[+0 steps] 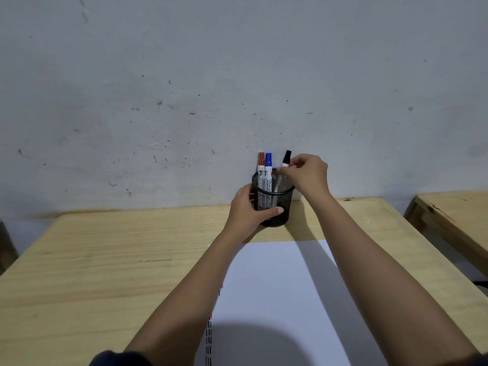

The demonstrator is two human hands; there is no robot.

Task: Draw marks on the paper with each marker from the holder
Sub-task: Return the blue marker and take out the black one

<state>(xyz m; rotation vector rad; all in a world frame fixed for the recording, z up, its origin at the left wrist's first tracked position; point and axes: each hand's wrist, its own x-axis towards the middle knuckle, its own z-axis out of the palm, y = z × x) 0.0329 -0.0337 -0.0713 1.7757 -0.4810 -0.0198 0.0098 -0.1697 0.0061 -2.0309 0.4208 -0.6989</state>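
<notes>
Scuffed grey wall [184, 88] backs a pale wooden table [92, 260]. Against it stands a black mesh holder [274, 204], gripped by the left hand [247, 211]. Above the holder, the right hand [307, 175] pinches a black marker [284, 165] beside red and blue ones. White paper [277, 299] lies nearer.

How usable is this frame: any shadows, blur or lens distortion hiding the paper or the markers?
Head view: sharp, no motion blur, soft even light without glare. A large rounded shadow covers the near end of the paper, and an arm's shadow streaks across it. The wide-angle lens bows the table edges. The markers in the holder are small but their cap colours read clearly.
</notes>
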